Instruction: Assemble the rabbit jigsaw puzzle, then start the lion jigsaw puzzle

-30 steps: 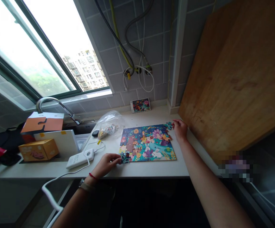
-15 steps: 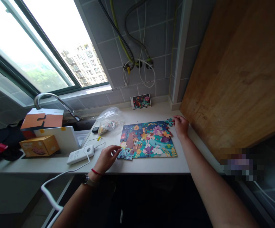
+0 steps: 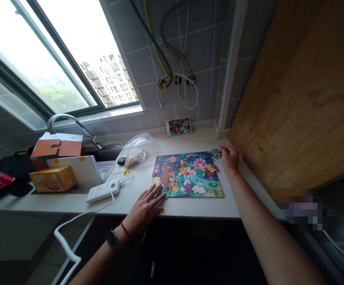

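Observation:
A colourful jigsaw puzzle [image 3: 189, 176] with animals and plants lies flat on the white countertop, most of its pieces joined. My left hand [image 3: 145, 206] rests with outstretched fingers on its lower left corner and covers part of the pieces there. At the upper right corner, my right hand [image 3: 230, 159] has its thumb and fingers closed on the edge of a teal puzzle piece [image 3: 215, 153]. The right edge of the puzzle just below that piece is uneven.
Behind the puzzle, a picture card [image 3: 179, 127] leans on the wall. To the left are a clear plastic bag [image 3: 140, 150] of pieces, a white power bank [image 3: 104, 190] with a cable, an orange box [image 3: 53, 179] and a sink tap [image 3: 71, 117]. A wooden panel [image 3: 302, 99] borders the right.
My left hand has moved right and spread flat over the lower left corner of the puzzle. My right hand stays at the upper right piece. The view has shifted slightly.

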{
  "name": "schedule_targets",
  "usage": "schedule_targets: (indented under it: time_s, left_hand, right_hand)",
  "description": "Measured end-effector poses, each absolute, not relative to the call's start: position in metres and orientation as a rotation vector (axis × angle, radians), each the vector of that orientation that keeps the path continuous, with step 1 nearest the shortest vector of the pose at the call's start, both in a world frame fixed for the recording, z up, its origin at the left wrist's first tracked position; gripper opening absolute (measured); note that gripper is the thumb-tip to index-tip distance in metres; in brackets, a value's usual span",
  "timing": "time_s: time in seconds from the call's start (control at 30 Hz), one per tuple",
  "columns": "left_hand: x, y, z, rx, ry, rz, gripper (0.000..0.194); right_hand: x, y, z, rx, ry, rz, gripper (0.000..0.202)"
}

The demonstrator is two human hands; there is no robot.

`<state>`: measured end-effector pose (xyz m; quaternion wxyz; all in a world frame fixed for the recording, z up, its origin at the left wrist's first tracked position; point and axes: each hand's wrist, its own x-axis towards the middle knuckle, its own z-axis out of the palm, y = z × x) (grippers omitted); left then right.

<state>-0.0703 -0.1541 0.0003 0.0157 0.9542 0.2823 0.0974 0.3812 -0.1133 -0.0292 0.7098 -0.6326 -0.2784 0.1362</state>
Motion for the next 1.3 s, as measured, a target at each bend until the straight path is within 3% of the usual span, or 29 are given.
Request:
schedule_targets:
  time_s: [1.3]
  left_hand:
    - [-0.055, -0.169, -0.001, 2.820, 1.063, 0.223, 0.047]
  right_hand:
    - [0.378, -0.114, -0.027, -1.391, -0.596, 0.279, 0.028]
